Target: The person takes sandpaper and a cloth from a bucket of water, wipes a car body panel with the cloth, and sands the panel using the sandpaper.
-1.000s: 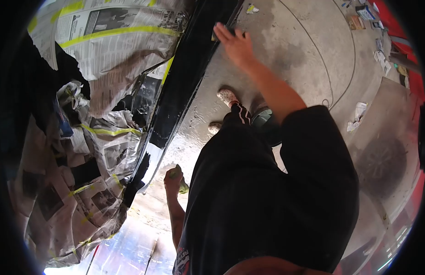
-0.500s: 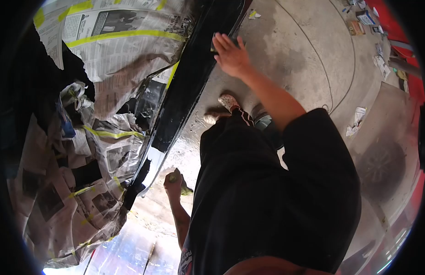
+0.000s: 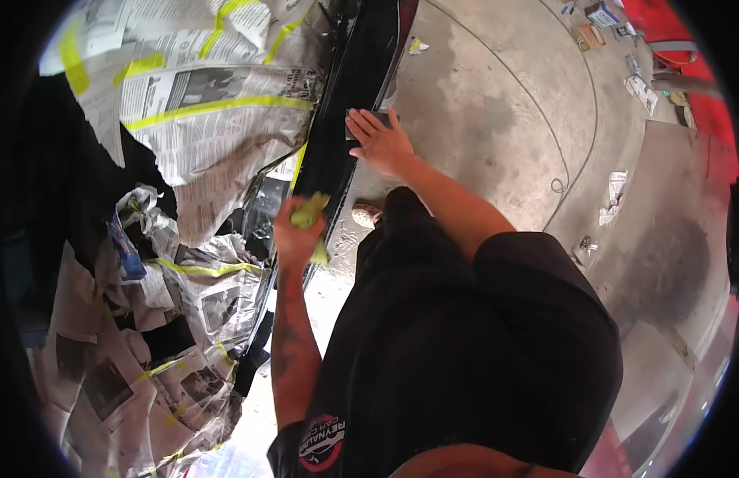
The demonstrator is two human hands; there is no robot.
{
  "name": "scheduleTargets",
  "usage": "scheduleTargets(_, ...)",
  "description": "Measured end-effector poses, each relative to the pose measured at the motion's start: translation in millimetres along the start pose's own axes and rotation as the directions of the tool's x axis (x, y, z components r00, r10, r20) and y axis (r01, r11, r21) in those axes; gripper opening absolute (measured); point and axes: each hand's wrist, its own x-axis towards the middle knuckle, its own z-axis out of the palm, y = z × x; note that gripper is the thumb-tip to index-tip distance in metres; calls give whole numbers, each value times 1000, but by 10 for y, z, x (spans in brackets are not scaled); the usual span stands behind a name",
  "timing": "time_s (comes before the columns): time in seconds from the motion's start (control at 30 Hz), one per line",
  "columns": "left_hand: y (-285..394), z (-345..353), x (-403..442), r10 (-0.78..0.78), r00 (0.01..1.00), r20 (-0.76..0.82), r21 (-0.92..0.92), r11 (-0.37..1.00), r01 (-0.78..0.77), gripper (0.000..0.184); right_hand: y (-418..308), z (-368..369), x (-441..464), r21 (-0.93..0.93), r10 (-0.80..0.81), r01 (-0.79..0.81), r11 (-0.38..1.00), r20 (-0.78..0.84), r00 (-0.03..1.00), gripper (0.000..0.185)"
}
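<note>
A long black car body panel [image 3: 326, 151], glossy in places, runs diagonally beside newspaper masking. My right hand [image 3: 383, 146] lies flat on its edge, fingers stretched out. Beneath those fingers, a thin dark grey sheet [image 3: 388, 119] shows partly; its kind is unclear. Lower down, my left hand [image 3: 296, 233] is closed around a crumpled yellow-green cloth [image 3: 308, 213] over the panel's lower part. One end of the cloth hangs below the fist. Whether the cloth touches the panel I cannot tell.
Newspaper masking [image 3: 214, 119] with yellow tape covers the left side. A cable [image 3: 537, 99] curves over the concrete floor [image 3: 481, 151]. Boxes [image 3: 589, 37] and paper scraps [image 3: 613, 197] lie at right, near something red. My shoe [image 3: 366, 215] is by the panel.
My left hand has risen with the cloth from beside my legs to the panel. The right hand and the dark sheet have slid down along the panel. The camera view has shifted.
</note>
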Motion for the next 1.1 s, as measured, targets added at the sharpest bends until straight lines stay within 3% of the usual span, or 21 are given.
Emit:
scheduleTargets(0.13, 991, 489, 890, 296, 954, 48, -9, 955, -296, 37, 638, -254, 485, -39, 36, -42, 998, -134, 990, 69)
scheduleTargets(0.23, 1870, 804, 1366, 404, 911, 83, 12, 914, -406, 30, 1164, -486, 1027, -6, 150, -157, 988, -272, 951, 71)
scheduleTargets(0.33, 2244, 1038, 1745, 421, 907, 27, 39, 906, -422, 32, 984, -473, 824, -33, 139, -153, 988, -267, 954, 74)
scheduleTargets(0.37, 2333, 1089, 1850, 441, 897, -20, 50, 897, -440, 33, 783, -649, 674, -65, 143, -142, 988, 12, 990, 76)
scheduleTargets(0.47, 2282, 1081, 1917, 336, 937, -93, 192, 930, -314, 35, 645, -275, 381, 108, -29, 28, 994, 9, 1000, 74)
scheduleTargets(0.57, 1912, 963, 1686, 274, 962, -8, 274, 925, -261, 35, 1250, -352, 649, -69, -186, 180, 981, -99, 978, 71)
scheduleTargets(0.67, 1205, 867, 1332, 75, 997, 13, 268, 960, -76, 43, 1740, -656, 1094, -153, -147, 114, 982, -230, 962, 70)
scheduleTargets(0.7, 1013, 837, 1163, 12, 1000, -18, 307, 952, -6, 43, 1653, -631, 1043, -126, -99, 76, 989, -190, 977, 67)
scheduleTargets(0.73, 1050, 807, 954, -145, 988, -59, 312, 937, 156, 42, 1505, -627, 974, -105, -52, 37, 994, -152, 987, 65)
scheduleTargets(0.77, 847, 770, 777, -163, 981, -101, 316, 930, 187, 41, 1412, -640, 924, -96, -10, -1, 995, -122, 993, 63)
scheduleTargets(0.8, 630, 705, 595, -140, 984, -109, 325, 931, 168, 40, 1336, -607, 805, -80, -78, 70, 994, -98, 992, 63)
scheduleTargets(0.87, 103, 609, 159, -282, 945, -167, 199, 929, 313, 39, 1192, -381, 515, -33, -206, 205, 978, -44, 978, 63)
scheduleTargets(0.9, -36, 569, -62, -369, 912, -181, 125, 911, 393, 38, 1307, -212, 546, -197, -271, 247, 949, -102, 957, 64)
scheduleTargets(0.93, -215, 524, -304, -333, 917, -219, 244, 891, 382, 38, 1490, -250, 635, -267, -287, 247, 931, -118, 951, 64)
scheduleTargets(1.0, -476, 500, -751, -450, 856, -254, 210, 839, 502, 39, 1860, -529, 867, -400, -322, 243, 884, -145, 935, 63)
scheduleTargets(1.1, -906, 587, -1408, -554, 771, -313, 185, 761, 622, 41, 2190, -936, 1157, -415, -244, 134, 900, -224, 944, 61)
